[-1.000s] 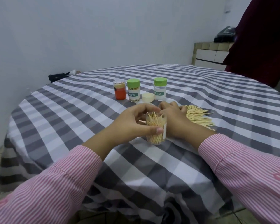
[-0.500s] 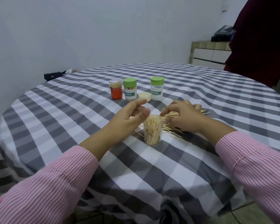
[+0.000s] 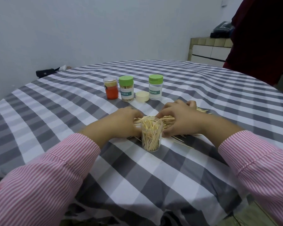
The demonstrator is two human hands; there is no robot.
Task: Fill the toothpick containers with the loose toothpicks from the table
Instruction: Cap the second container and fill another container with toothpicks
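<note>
A clear open container [image 3: 151,136], partly filled with toothpicks, stands upright on the checked tablecloth [image 3: 137,173] in front of me. Just behind it lies a pile of loose toothpicks [image 3: 166,119]. My left hand [image 3: 122,123] curls its fingers round the pile's left end. My right hand [image 3: 181,118] covers the pile's right part, fingers over the top and thumb low beside the container. Neither hand touches the container. Further back stand an orange container [image 3: 111,88], a green-lidded container with toothpicks [image 3: 126,89] and a second green-lidded container [image 3: 155,90].
A cream lid [image 3: 142,96] lies between the two green-lidded containers. A few stray toothpicks [image 3: 181,141] lie right of the open container. A person in dark red [image 3: 260,38] stands at the far right by a tiled cabinet [image 3: 209,51]. A black object [image 3: 46,72] sits past the table's far left edge.
My left hand let go of the open container, which now stands alone, and dropped to the pile's left end. My right hand pulled the toothpicks closer to the container.
</note>
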